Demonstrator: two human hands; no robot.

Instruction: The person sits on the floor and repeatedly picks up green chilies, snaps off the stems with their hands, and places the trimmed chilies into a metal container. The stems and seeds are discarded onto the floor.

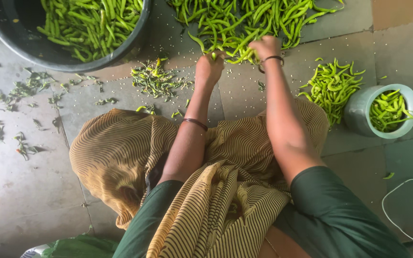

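Note:
A big heap of long green chillies (244, 19) lies on the stone floor ahead of me. My right hand (265, 47), with a bangle at the wrist, is closed around a bunch of chillies at the heap's near edge. My left hand (209, 67) sits just beside it, fingers curled on a single chilli (213, 55). Torn-off green stems (156, 79) lie scattered to the left of my left hand. My lap is covered by striped yellow-brown cloth (120, 153).
A black tub (34, 50) full of green chillies stands at top left. A pale green pot (359, 114) of chillies stands at the right with a smaller chilli pile (333, 86) beside it. A white cable (397, 191) loops at lower right. More stem scraps (22, 91) litter the left floor.

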